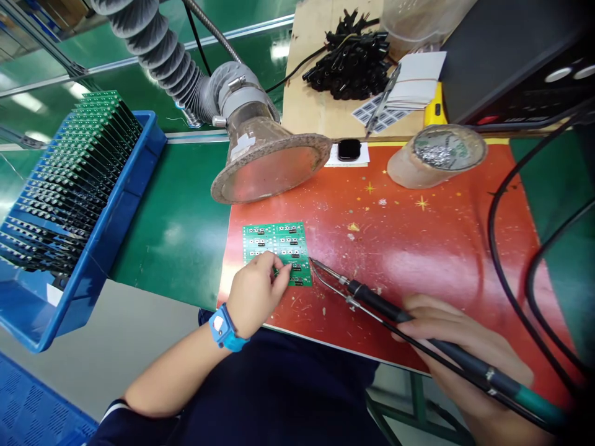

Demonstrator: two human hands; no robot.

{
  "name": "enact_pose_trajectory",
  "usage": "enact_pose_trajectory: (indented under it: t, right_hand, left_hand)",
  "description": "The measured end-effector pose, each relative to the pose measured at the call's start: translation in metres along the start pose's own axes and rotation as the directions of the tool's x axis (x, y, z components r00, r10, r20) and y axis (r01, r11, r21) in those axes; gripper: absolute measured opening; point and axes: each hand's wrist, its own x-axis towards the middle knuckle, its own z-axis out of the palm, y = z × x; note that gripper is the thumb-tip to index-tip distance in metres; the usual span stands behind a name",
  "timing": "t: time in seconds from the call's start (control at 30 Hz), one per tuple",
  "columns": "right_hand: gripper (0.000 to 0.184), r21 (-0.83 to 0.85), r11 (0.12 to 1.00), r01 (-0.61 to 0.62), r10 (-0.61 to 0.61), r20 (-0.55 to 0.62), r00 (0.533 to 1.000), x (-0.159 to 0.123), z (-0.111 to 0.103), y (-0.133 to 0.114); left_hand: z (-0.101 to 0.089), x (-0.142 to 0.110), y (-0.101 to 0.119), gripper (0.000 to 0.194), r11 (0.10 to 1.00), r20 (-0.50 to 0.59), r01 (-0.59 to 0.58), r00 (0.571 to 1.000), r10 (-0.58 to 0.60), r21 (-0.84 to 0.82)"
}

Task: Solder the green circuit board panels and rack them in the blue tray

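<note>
Closest to the camera is the person's dark navy shirt (279,396). At lower right, the right hand (483,341) has its fingers wrapped around a black and green pen-shaped soldering iron (381,303) with a thin metal tube fixed along its side. The iron slants up and to the left, its tip just beside the right edge of a green rectangular circuit board (300,248); whether they touch I cannot tell. The left hand (258,291), with a light-blue square-faced wristwatch (225,328) on the wrist, lies over the lower left part of that board. Its thumb and index finger are bent towards each other near the small black components; I cannot tell whether anything is grasped between them

The board lies flat on a glossy red mat (418,248) with gold star prints, near the mat's left edge. A thick black cable (493,217) loops over the mat's right side

Further off, a grey metal cone-shaped hood (246,130) on a grey ribbed hose (171,68) opens above the mat. To the left, a blue plastic tray (121,204) holds a long row of green circuit boards (88,155). At the mat's far side are a small black rounded-square device (349,150) on white paper and a beige cylindrical container (411,166). Behind them, a pale wooden panel (302,37) bears a heap of black cables (348,68) and banded white paper slips (416,80), beside a large black box-shaped unit (511,68)
</note>
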Motion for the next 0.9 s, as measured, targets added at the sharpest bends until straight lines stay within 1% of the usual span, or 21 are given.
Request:
enact_pose_trajectory:
  t: [0.07,0.1,0.23,0.43,0.6,0.67,0.8,0.9]
  right_hand:
    - [0.026,-0.092,0.986,0.141,-0.136,0.052,0.989,0.001,0.001,0.005]
    - [0.024,-0.122,0.975,0.184,-0.177,0.071,0.982,0.002,0.002,0.006]
    - [0.019,-0.133,0.953,0.272,-0.263,0.079,0.962,0.006,0.005,0.008]
    - [0.022,-0.087,0.958,0.273,-0.264,0.103,0.959,0.005,0.006,0.012]
    - [0.021,-0.078,0.954,0.290,-0.283,0.090,0.955,0.004,0.004,0.013]
    - [0.022,-0.062,0.955,0.290,-0.283,0.102,0.954,0.005,0.004,0.010]
    - [0.028,-0.039,0.971,0.238,-0.232,0.117,0.966,0.007,0.005,0.002]
    - [0.030,-0.046,0.968,0.245,-0.237,0.128,0.963,0.005,0.003,0.000]
  left_hand:
    - [0.004,0.000,0.001,0.018,0.998,0.000,-0.002,1.000,0.002,0.064]
    - [0.006,0.000,0.002,0.017,0.996,-0.005,-0.001,1.000,0.002,0.085]
    - [0.009,0.002,0.004,0.015,0.992,-0.046,-0.015,0.999,0.021,0.124]
    - [0.009,0.004,0.006,0.016,0.989,-0.062,-0.071,0.995,0.080,0.130]
    - [0.008,0.000,0.006,0.011,0.983,-0.061,-0.111,0.991,0.121,0.144]
    - [0.008,-0.001,0.007,0.010,0.979,-0.061,-0.124,0.989,0.135,0.164]
    - [0.008,-0.003,0.010,0.009,0.961,-0.057,-0.140,0.986,0.158,0.238]
    - [0.009,-0.004,0.013,0.010,0.953,-0.051,-0.172,0.980,0.190,0.248]
